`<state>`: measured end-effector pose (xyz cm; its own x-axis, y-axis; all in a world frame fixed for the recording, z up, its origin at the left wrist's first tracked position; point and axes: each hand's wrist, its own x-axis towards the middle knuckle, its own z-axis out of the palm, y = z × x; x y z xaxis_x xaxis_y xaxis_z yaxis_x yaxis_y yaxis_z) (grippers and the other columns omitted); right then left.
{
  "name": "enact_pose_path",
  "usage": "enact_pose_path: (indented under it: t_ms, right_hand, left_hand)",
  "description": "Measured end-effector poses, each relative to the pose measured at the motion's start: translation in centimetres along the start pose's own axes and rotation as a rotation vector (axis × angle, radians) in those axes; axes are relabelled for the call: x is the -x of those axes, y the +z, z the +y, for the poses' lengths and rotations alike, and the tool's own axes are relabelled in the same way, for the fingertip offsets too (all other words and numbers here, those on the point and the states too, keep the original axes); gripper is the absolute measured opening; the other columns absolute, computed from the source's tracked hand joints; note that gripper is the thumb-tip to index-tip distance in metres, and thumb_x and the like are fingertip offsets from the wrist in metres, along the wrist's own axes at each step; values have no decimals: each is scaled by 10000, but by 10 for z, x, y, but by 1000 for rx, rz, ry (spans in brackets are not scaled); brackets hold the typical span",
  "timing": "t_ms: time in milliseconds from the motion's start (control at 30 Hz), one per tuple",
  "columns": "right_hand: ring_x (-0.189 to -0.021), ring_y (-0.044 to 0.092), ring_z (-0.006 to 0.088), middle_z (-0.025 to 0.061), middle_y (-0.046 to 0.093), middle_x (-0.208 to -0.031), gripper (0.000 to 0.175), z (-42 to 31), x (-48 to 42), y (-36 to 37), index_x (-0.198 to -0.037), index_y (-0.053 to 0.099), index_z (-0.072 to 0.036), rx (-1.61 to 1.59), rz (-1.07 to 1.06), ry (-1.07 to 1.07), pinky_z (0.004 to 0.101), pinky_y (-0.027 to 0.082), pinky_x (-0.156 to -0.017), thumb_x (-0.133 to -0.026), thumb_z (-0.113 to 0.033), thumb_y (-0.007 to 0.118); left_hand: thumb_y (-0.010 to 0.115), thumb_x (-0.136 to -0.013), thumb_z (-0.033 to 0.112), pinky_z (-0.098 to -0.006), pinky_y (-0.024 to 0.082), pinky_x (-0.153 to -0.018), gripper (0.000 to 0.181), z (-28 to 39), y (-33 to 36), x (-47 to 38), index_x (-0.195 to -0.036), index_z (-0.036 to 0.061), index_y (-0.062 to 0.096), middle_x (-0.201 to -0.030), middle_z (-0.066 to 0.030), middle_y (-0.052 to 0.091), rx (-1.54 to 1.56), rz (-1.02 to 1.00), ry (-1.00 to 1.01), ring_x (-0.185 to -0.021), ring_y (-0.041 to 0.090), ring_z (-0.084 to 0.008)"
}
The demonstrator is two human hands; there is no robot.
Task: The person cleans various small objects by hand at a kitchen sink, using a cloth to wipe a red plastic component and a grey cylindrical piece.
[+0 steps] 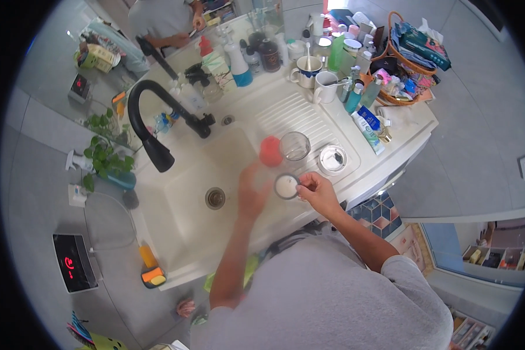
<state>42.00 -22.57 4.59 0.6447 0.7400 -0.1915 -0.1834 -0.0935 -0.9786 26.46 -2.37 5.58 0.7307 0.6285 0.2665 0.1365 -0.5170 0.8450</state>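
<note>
My right hand (320, 192) pinches the edge of a round, grey-rimmed disc (286, 186), possibly a lid with a sealing ring, with a pale centre. Motion blurs my left hand (251, 192), which hovers over the right side of the white sink basin (192, 218); whether it holds anything is unclear. Just beyond the hands, a red rounded object (271, 151) touches or nearly touches a clear glass-like cup (295, 146) by the ribbed drainboard (295, 116). To the right of the cup lies a round white part (332, 160) with a dark piece on it.
A black gooseneck faucet (157, 127) arches over the basin's left, above the drain (215, 198). Mugs (326, 87) with toothbrushes, bottles (240, 65) and a toothpaste tube (368, 131) line the back and right. A wicker basket (398, 98) stands at the far right, a plant (107, 159) at left.
</note>
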Motion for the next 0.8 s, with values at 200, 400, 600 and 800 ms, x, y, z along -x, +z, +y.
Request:
enact_pose_path:
  t_ms: [200,400,600,800]
  right_hand:
    - [-821,700,99,30,743,-962,190,13,33,-28,-1189,694,2,-43,50,53,268,562,-738,-1022,-61,761]
    - [-860,700,93,28,751,-1004,228,16,48,-46,-1230,699,8,-43,60,88,264,564,-758,-1021,-58,761]
    - [-887,702,94,30,766,-1039,237,15,38,-37,-1250,701,4,-27,-37,117,269,569,-774,-1031,-67,761]
    - [-937,719,107,52,779,-1079,258,-3,-2,15,-1301,694,-3,-51,-181,33,281,577,-818,-1059,-75,747]
  left_hand:
    - [892,-806,47,-467,448,-1238,1028,-50,27,-71,-1712,113,409,-1641,-195,516,-185,-75,4,-1483,527,-362]
    - [922,-788,97,-442,512,-1173,855,-51,56,-113,-1558,61,552,-1482,-179,605,-48,-233,56,-1405,590,-348]
    - [846,-921,51,-393,545,-1108,599,-57,20,-87,-1479,30,628,-1377,-107,674,351,21,-276,-1255,681,-243]
    - [654,-1116,373,-465,647,-1050,368,-37,-46,-3,-1368,105,668,-1433,-119,711,1412,385,-663,-1295,714,-304]
